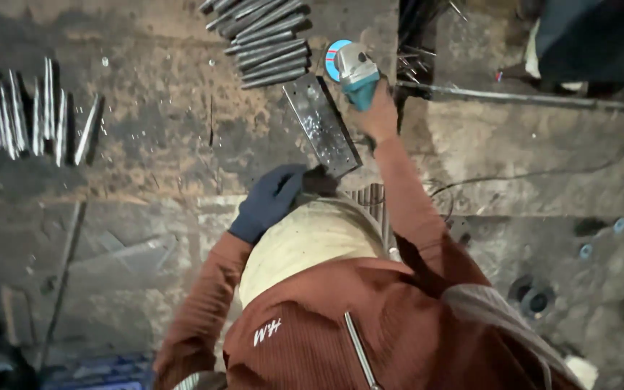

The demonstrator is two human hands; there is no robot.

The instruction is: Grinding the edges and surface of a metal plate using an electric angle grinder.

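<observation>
Teal grinder (359, 76) (blue disc, seemingly), dark-blue glove (267, 202), rust-red sleeves (413, 209)

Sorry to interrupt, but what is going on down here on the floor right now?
A person crouches over a flat metal plate lying on the floor. The gloved left hand presses on its near end, while the bare right hand grips a teal angle grinder beside its far end. Bundles of metal rods lie nearby.

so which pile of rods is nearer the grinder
The stacked pile at top centre, just left of the grinder in the right hand. The other rods lie spread out singly at far left.
</observation>
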